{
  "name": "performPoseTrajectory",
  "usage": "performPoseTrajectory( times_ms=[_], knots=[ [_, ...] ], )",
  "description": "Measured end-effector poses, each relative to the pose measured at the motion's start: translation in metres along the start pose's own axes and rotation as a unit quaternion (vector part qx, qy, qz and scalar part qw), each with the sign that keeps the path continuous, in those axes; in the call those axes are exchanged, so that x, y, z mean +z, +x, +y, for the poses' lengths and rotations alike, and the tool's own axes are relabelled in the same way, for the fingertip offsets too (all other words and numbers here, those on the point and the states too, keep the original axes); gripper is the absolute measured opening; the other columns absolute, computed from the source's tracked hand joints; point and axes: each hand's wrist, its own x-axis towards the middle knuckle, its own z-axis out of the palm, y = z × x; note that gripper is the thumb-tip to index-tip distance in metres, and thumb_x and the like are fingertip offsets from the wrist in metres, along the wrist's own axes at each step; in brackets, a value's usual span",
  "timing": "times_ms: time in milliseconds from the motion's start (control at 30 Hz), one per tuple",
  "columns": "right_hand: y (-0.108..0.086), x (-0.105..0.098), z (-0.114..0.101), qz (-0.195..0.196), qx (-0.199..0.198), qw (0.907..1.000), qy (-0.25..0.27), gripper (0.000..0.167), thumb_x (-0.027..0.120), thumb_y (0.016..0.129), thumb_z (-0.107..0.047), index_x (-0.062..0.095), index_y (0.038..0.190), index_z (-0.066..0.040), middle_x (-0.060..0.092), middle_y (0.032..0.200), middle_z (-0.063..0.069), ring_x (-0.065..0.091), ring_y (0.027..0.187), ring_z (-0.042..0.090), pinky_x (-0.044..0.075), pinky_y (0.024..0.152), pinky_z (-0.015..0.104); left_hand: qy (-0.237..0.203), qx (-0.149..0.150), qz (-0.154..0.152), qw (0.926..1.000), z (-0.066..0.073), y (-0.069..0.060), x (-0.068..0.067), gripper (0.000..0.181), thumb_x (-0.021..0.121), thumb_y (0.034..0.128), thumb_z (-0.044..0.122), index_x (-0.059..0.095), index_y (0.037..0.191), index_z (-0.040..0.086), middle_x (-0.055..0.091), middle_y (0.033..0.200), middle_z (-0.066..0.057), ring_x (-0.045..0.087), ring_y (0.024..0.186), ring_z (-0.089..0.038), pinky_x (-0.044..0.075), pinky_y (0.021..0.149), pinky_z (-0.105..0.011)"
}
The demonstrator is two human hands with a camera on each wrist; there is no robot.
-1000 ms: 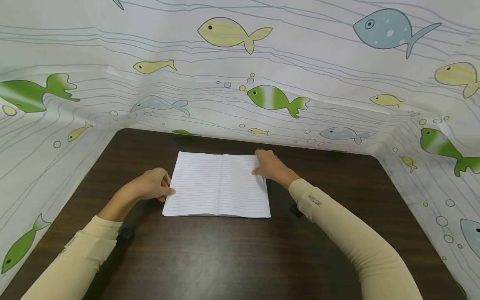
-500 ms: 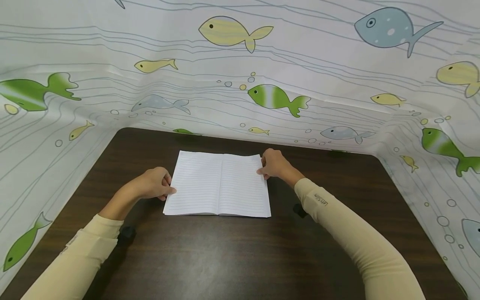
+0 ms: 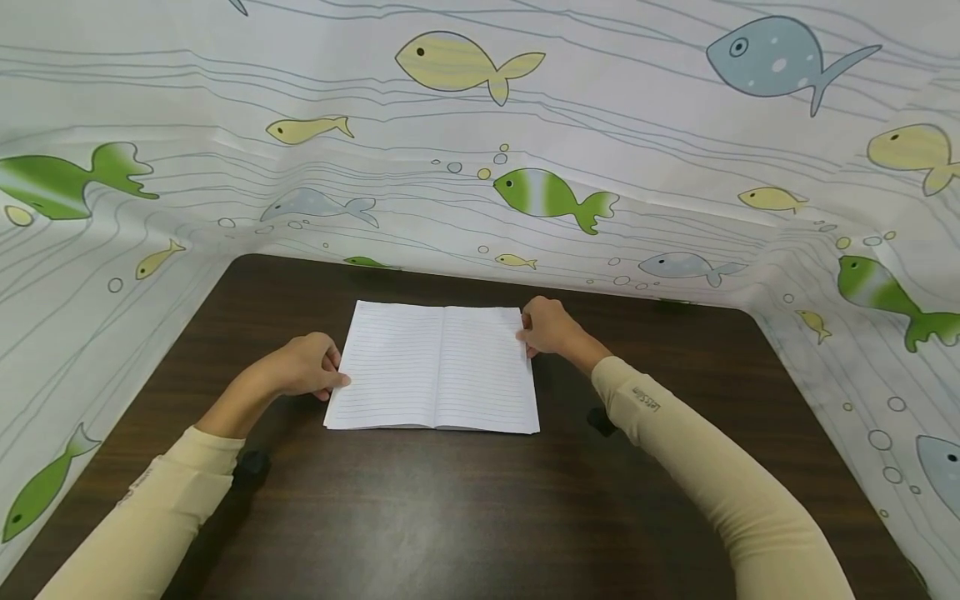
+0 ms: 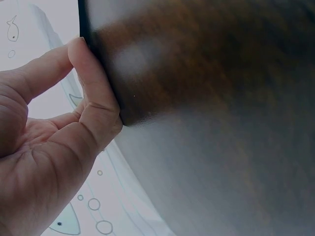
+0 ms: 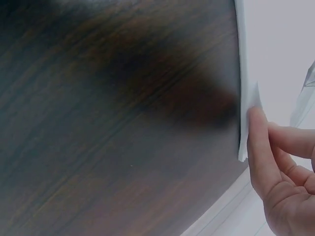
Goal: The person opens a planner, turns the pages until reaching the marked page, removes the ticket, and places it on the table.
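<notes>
While left hand (image 3: pixel 303 367) and right hand (image 3: pixel 551 327) pinch its opposite side edges, a ruled notebook (image 3: pixel 397 367) lies open

It rests toward the far side of a dark wood-grain desk (image 3: pixel 450 517), with white fish-printed sheeting (image 3: pixel 645 137) rising beyond.

Site: a screened-off work booth; whether it is within a home, office or lab cannot be determined. White sheeting (image 3: pixel 465 127), creased and printed with fish (image 3: pixel 450 62), bubbles (image 3: pixel 484 173) and wavy lines, spans the top of the frame and both sides. It borders a dark wood-grain bench (image 3: pixel 450 500), lower centre, with rounded far corners.
</notes>
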Motion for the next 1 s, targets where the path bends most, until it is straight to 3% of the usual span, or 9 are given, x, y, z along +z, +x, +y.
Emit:
performPoseTrajectory(
  times_ms=[167, 400, 567, 1000],
  knots=[
    [-0.001, -0.003, -0.004, 0.004, -0.005, 0.9998, -0.017, 0.013, 0.067, 0.104, -0.006, 0.069, 0.105, 0.006, 0.076, 0.09, 0.017, 0.08, 0.069, 0.018, 0.062, 0.066, 0.025, 0.001, 0.009, -0.002, 1.0, 0.0, 0.0, 0.0, 0.033, 0.072, 0.1004, 0.007, 0.054, 0.114, -0.015, 0.071, 0.096, -0.023, 0.071, 0.074, -0.02, 0.061, 0.072, -0.036],
    [-0.007, -0.015, -0.015, 0.015, -0.037, 0.9992, -0.003, 0.015, 0.066, 0.103, -0.006, 0.069, 0.108, 0.008, 0.077, 0.089, 0.019, 0.082, 0.078, 0.029, 0.058, 0.063, 0.024, 0.004, 0.005, -0.001, 1.0, 0.0, 0.0, 0.0, 0.032, 0.073, 0.1001, 0.007, 0.054, 0.113, -0.015, 0.069, 0.094, -0.021, 0.07, 0.074, -0.02, 0.06, 0.07, -0.035],
    [-0.01, -0.018, -0.023, 0.022, -0.062, 0.9978, 0.005, 0.015, 0.065, 0.101, -0.005, 0.07, 0.106, 0.009, 0.078, 0.095, 0.021, 0.081, 0.075, 0.029, 0.056, 0.06, 0.022, 0.004, 0.003, -0.001, 1.0, 0.0, 0.001, 0.0, 0.032, 0.073, 0.1001, 0.007, 0.054, 0.114, -0.015, 0.069, 0.095, -0.022, 0.07, 0.074, -0.021, 0.061, 0.07, -0.035],
    [-0.012, -0.017, -0.045, 0.016, -0.059, 0.9957, 0.069, 0.015, 0.066, 0.104, -0.005, 0.068, 0.112, 0.008, 0.078, 0.101, 0.019, 0.081, 0.073, 0.022, 0.066, 0.075, 0.029, 0.005, 0.009, -0.001, 0.9999, 0.003, -0.002, 0.0, 0.03, 0.072, 0.1001, 0.007, 0.054, 0.112, -0.015, 0.071, 0.093, -0.021, 0.07, 0.073, -0.019, 0.059, 0.071, -0.035]
  ],
)
